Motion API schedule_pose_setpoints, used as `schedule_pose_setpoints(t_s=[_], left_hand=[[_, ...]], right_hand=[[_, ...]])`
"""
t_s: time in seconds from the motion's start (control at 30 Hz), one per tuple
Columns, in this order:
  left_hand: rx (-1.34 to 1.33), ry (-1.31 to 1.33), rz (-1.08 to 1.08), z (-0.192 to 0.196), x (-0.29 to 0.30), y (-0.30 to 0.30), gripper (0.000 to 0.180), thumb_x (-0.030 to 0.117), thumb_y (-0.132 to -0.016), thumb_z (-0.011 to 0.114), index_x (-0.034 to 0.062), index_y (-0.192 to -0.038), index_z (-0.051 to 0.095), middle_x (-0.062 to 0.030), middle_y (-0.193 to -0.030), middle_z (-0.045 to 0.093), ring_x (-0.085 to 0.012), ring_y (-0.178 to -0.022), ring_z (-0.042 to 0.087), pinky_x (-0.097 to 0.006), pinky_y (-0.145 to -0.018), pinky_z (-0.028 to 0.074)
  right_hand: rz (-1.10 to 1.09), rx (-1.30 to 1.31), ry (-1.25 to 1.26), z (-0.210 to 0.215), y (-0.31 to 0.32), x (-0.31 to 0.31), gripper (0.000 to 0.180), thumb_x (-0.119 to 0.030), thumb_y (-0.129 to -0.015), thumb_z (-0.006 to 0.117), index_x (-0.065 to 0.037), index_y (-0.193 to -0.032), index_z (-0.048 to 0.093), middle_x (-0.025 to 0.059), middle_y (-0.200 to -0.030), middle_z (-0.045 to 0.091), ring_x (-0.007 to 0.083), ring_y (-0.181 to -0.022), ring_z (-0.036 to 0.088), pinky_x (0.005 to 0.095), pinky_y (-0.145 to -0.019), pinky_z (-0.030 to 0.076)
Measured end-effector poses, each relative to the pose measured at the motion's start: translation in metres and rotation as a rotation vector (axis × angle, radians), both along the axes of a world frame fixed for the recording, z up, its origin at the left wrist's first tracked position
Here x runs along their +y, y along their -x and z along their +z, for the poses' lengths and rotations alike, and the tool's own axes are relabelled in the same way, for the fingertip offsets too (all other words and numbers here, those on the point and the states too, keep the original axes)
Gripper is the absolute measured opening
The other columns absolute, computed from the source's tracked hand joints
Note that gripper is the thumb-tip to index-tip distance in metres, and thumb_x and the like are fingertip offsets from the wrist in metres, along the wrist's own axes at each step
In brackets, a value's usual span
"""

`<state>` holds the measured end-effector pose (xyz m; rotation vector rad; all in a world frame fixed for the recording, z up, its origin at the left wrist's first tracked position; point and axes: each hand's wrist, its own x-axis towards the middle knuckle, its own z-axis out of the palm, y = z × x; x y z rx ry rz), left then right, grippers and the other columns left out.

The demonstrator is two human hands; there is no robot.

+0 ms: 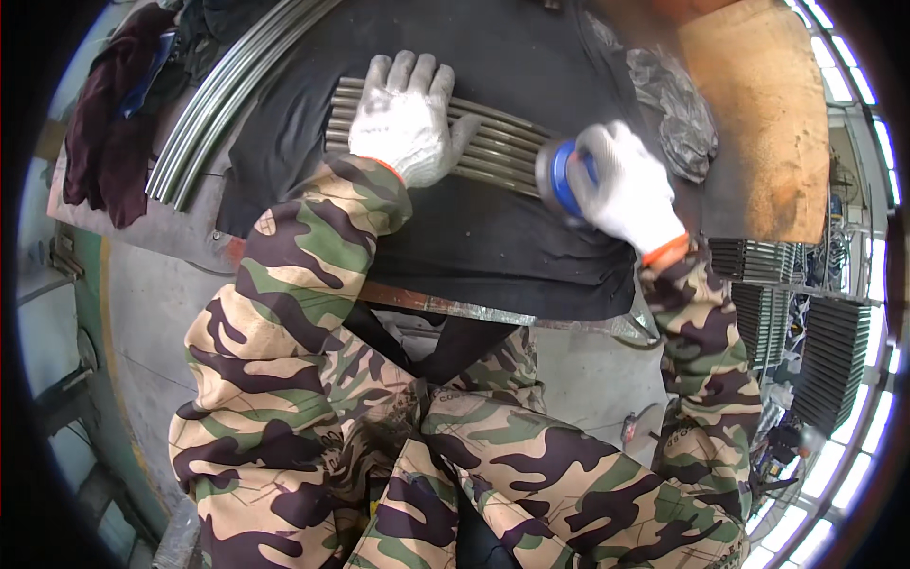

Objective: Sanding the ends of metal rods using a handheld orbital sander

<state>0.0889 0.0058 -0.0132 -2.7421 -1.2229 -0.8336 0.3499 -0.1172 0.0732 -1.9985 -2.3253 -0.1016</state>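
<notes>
A row of thin metal tubes lies side by side on a black cloth spread over the table. My left hand, in a white knit glove, rests flat across their left part with the fingers stretched out and the thumb apart. At the right end of the tubes, my gloved right hand is wrapped round a round blue tool with a greyish rim. The tool's rim is against the tube ends and looks a little blurred. Its exact kind and underside are hidden.
Longer shiny tubes lie at the table's left, beside dark crumpled clothing. A crumpled grey plastic bag sits to the right, before a brown board. Stacked dark bars stand beyond the table at right.
</notes>
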Motion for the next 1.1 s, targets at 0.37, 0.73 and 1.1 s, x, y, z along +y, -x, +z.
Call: schedule_pose_setpoints(t_s=[0.37,0.73,1.1], left_hand=[[0.051,0.018,0.002,0.003,-0.008,0.007,0.062,0.041,-0.098,0.073,-0.003,-0.14,0.064,-0.0214,-0.14,0.065,-0.0409,-0.136,0.057,-0.054,-0.12,0.039],[0.102,-0.014,-0.036,0.006,0.003,0.009,0.061,0.041,-0.1,0.07,-0.004,-0.142,0.064,-0.0238,-0.142,0.066,-0.0425,-0.134,0.059,-0.053,-0.116,0.042],[0.207,0.004,-0.299,0.015,0.007,0.003,0.067,0.041,-0.1,0.071,-0.0033,-0.149,0.058,-0.0245,-0.148,0.063,-0.0442,-0.139,0.056,-0.055,-0.117,0.041]], right_hand=[[0.022,-0.024,-0.025,0.001,-0.001,0.003,0.023,-0.03,-0.099,0.067,-0.012,-0.113,0.066,0.0204,-0.106,0.065,0.0433,-0.098,0.071,0.0556,-0.083,0.06],[0.038,-0.006,-0.073,-0.005,-0.009,0.002,0.024,-0.03,-0.099,0.066,-0.012,-0.115,0.065,0.0191,-0.108,0.065,0.041,-0.1,0.07,0.0543,-0.083,0.059],[-0.101,-0.09,-0.002,-0.006,-0.015,0.024,0.029,-0.027,-0.097,0.066,-0.012,-0.123,0.067,0.019,-0.113,0.068,0.0406,-0.109,0.072,0.0547,-0.089,0.061]])
